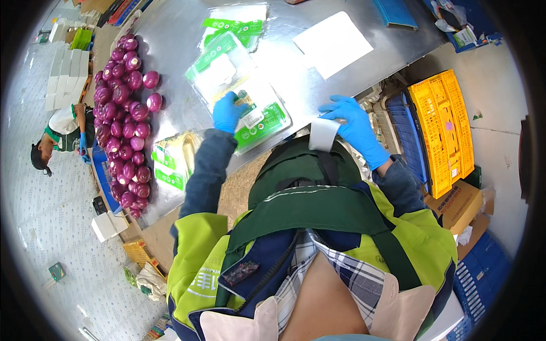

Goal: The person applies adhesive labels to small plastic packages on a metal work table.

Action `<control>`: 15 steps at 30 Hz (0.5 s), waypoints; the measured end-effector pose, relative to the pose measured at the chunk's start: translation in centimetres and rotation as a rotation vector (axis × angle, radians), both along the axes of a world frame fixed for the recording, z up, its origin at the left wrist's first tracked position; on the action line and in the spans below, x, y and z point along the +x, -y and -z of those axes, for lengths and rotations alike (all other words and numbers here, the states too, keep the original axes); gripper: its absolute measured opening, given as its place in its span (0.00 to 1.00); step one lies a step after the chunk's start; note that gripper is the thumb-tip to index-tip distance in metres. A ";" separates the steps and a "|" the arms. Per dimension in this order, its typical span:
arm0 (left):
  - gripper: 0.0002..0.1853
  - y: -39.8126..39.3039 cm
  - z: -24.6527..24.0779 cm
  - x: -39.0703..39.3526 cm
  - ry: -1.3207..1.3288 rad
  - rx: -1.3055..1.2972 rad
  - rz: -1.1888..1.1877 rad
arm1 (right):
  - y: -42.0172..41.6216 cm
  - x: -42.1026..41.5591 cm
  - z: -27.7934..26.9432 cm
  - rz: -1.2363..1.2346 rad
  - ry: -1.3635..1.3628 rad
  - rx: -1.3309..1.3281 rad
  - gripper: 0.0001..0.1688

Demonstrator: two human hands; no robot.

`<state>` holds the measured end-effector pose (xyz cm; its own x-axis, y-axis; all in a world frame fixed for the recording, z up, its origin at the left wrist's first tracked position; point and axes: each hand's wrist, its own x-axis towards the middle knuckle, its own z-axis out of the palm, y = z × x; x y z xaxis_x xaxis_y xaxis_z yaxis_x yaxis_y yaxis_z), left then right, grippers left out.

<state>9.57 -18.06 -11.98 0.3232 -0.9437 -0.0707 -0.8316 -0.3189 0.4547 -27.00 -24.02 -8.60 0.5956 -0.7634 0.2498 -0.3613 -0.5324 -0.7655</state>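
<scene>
My left hand [228,113], in a blue glove, rests on a clear plastic bag with green printed bands [264,124] that lies on the metal table; a label with a barcode shows beside the fingers, and whether they grip anything I cannot tell. My right hand [349,123], gloved too, holds a strip of white labels or backing paper [323,135] that hangs down in front of my dark green apron. More green and clear bags [234,25] lie farther back. A stack of such bags [172,160] is left of my left forearm.
Many red onions [121,119] are heaped along the table's left side. A white sheet [335,44] lies on the metal table [281,76]. Yellow crates [443,132] and a cardboard box [458,202] stand at right. A co-worker [64,132] is beyond the onions, near a blue crate [104,174].
</scene>
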 end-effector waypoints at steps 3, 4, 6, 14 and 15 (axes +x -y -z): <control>0.30 0.0 3.5 -1.2 0.221 0.080 -0.107 | -1.0 1.2 -1.3 0.015 0.243 0.281 0.19; 0.31 0.6 2.3 -2.5 0.247 0.015 -0.095 | -1.0 0.7 -1.8 0.017 0.184 0.404 0.19; 0.32 0.8 -0.2 -5.4 0.299 -0.116 -0.077 | -1.0 -0.6 -2.6 0.015 0.065 0.650 0.20; 0.10 -0.5 4.9 -8.4 -0.460 0.056 -0.193 | -0.7 -2.3 1.4 -0.065 0.042 0.106 0.21; 0.09 -0.1 4.8 -7.2 -0.546 0.084 -0.173 | -0.9 -2.3 1.3 -0.078 0.132 0.229 0.22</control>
<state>2.39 -17.92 -16.82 0.3685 -0.8642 -0.3426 -0.4159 -0.4829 0.7706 -29.27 -23.11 -9.88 0.6288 -0.7619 0.1552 -0.2149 -0.3621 -0.9070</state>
